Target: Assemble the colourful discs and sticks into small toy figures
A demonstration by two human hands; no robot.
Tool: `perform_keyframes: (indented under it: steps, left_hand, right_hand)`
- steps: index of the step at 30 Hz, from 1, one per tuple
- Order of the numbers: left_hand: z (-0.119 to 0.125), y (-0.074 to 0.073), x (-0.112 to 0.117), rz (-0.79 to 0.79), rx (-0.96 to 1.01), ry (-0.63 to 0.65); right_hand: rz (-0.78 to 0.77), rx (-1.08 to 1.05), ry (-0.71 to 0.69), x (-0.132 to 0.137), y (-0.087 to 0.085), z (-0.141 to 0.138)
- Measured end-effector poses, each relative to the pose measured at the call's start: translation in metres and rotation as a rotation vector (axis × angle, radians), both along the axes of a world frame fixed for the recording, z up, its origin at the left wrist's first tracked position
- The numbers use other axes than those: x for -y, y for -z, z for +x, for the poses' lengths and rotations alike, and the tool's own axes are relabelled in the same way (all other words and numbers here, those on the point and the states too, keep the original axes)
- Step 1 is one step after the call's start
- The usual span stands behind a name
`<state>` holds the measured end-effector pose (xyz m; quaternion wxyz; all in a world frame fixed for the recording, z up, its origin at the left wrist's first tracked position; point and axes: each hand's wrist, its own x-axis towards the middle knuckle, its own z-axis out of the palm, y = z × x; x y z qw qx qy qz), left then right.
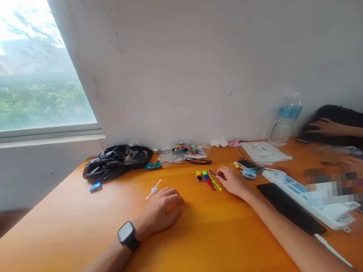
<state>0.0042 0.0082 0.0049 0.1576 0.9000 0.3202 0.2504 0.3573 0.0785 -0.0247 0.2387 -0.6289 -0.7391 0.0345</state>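
My left hand (pixel 161 208) lies on the table, its fingers curled loosely together and nothing visible in them. Just beyond its knuckles is a thin white plastic stick piece (pixel 154 190) with a round hub. My right hand (pixel 234 182) pinches the end of a small blue plastic stick (pixel 212 173) between thumb and fingertips. Beside those fingertips sit a bright green stick piece (pixel 215 182), red pieces (pixel 209 182), a green round piece (pixel 204 173), a yellow round piece (pixel 198 173) and a dark round piece (pixel 200 178).
Along the wall lie a black plastic bag (pixel 115 163), bags of colourful pieces (pixel 185 151) and a white package (pixel 265 152). A water bottle (pixel 284 120), black phone (pixel 289 206) and white power strip (pixel 309 195) are at right. Another person's hand (pixel 328 128) rests on a dark bag.
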Motion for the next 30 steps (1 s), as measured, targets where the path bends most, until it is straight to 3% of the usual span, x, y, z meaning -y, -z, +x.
perform_keyframes:
  steps: [6, 10, 14, 30]
  left_hand:
    - [-0.004, 0.003, 0.002, -0.107, -0.061, 0.205]
    - [-0.004, 0.003, 0.002, -0.121, -0.113, 0.203]
    - [-0.003, 0.000, 0.004, -0.129, -0.123, 0.198]
    - [-0.003, 0.003, 0.000, -0.104, -0.102, 0.228]
  right_hand:
    - [0.097, -0.099, -0.011, 0.004, -0.006, -0.006]
    - [0.148, -0.179, -0.076, 0.012, -0.014, -0.019]
    - [0.123, -0.121, -0.125, 0.018, -0.019, -0.026]
    - [0.114, -0.062, -0.114, 0.018, -0.014, -0.026]
